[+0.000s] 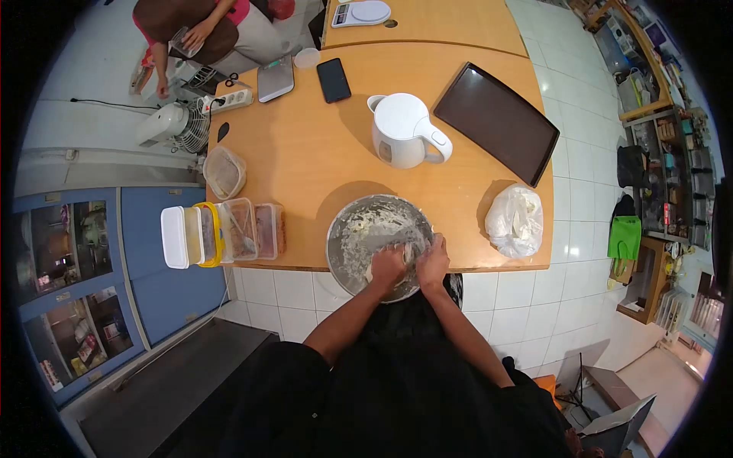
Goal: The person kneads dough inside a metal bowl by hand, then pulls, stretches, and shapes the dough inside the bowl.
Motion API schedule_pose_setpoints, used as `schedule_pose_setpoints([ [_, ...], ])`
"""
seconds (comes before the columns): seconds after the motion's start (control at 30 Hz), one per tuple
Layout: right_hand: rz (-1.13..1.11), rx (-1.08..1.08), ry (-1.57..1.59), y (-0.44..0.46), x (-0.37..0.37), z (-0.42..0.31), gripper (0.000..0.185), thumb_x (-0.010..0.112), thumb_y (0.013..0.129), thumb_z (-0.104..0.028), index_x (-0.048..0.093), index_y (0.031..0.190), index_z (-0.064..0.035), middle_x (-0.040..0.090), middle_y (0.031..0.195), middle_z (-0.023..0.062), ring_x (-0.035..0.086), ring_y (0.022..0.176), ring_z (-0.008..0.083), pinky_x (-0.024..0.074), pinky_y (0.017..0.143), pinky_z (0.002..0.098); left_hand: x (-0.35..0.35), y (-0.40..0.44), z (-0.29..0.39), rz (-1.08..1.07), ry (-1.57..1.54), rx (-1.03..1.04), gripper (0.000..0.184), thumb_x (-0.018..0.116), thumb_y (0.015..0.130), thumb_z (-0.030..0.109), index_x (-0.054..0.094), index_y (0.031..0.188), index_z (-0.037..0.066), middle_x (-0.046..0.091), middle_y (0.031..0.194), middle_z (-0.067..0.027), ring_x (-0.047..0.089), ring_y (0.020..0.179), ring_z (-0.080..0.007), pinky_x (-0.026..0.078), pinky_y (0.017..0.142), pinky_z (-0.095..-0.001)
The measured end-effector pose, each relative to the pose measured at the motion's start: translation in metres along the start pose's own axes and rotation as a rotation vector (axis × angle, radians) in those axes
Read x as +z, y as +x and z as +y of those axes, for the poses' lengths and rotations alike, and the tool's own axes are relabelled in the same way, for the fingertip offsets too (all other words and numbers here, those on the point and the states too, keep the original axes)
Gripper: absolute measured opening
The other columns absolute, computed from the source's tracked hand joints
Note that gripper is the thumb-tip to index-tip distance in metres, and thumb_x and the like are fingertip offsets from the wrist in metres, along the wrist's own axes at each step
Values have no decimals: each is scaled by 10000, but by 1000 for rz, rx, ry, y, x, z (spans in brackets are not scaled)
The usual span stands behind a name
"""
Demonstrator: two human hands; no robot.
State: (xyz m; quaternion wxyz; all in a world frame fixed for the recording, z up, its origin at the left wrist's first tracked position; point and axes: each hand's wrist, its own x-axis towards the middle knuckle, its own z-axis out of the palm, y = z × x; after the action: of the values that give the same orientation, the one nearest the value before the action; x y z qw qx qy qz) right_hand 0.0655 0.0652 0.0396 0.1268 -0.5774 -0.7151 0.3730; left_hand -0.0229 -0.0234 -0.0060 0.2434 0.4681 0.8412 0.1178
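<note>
A metal mixing bowl (336, 252) sits at the table's front edge, its near side reaching past the edge. Pale, floury dough (369, 272) lies inside, with crumbs and smears on the walls. My left hand (388, 264) is down in the bowl, its fingers closed in a fist against the dough; the fingertips are hidden. On the bowl's right rim, my right hand (433, 265) is closed, gripping the edge. A white electric kettle (401, 126) stands behind the bowl. To the right is a knotted plastic bag (515, 221) with white contents.
Plastic tubs (243, 229) line the left front edge. A dark baking tray (496, 122) lies back right. Farther back are a phone (334, 80), a kitchen scale (276, 79) and a power strip (229, 101). Another person (191, 34) sits at the far left, holding a clear container.
</note>
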Motion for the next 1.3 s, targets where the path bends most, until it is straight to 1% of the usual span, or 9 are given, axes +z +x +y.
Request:
schedule_pose_setpoints([
  [0.17,-25,-20,-2,0,0,9,217,504,826,-16,438,1033,-22,548,1016,261,550,904,511,440,756,558,28,38,-25,324,69,142,447,684,717,259,623,1118,73,655,1046,-169,617,994,-342,437,919,-522],
  [0.4,28,-7,-15,4,5,10,166,494,902,-92,431,1035,-17,531,1018,254,554,860,517,434,719,574,63,99,-63,425,102,253,608,757,672,286,587,1230,114,646,1158,-138,542,1181,-318,320,1053,-585],
  [0.43,45,5,-25,5,6,8,162,496,906,-92,430,1034,-19,532,1018,253,555,858,517,434,717,574,45,105,-57,219,59,191,612,757,670,280,584,1234,113,642,1159,-155,541,1178,-326,310,1059,-583],
  [0.57,89,0,-49,8,8,3,157,508,906,-73,423,1029,-27,536,1018,246,560,855,512,435,712,573,17,96,-46,190,-26,180,561,680,757,289,563,1274,105,613,1204,-192,508,1212,-345,270,1083,-573],
  [0.67,80,30,-68,10,8,1,177,523,885,-46,419,1027,-31,538,1023,236,566,865,501,440,713,572,-3,92,-37,-43,-2,81,608,667,770,340,520,1315,114,561,1270,-207,460,1255,-355,302,1046,-568],
  [0.83,110,31,-67,17,11,-3,189,536,872,-45,424,1023,-27,545,1012,233,566,878,493,443,719,561,-23,36,-27,233,64,279,575,667,754,271,531,1269,53,589,1160,-251,566,1099,-392,418,913,-603],
  [0.93,137,32,-46,18,8,-6,149,537,900,-79,438,995,-21,559,962,250,551,877,501,433,724,545,-43,21,-20,-67,-201,94,555,697,711,209,551,1220,43,607,1115,-218,581,1067,-363,445,896,-566],
  [1.03,125,23,-40,16,7,-7,153,542,894,-71,438,994,-21,559,959,249,553,875,497,433,726,543,-49,4,-16,25,-47,165,517,715,672,166,572,1156,54,614,1100,-203,609,1013,-338,476,871,-494],
  [1.3,139,-17,-38,18,9,-2,162,549,871,-49,435,983,-21,556,935,250,556,865,492,431,724,541,-29,7,-20,106,32,88,327,643,773,201,604,1080,96,656,755,-151,657,774,-324,458,687,-441],
])
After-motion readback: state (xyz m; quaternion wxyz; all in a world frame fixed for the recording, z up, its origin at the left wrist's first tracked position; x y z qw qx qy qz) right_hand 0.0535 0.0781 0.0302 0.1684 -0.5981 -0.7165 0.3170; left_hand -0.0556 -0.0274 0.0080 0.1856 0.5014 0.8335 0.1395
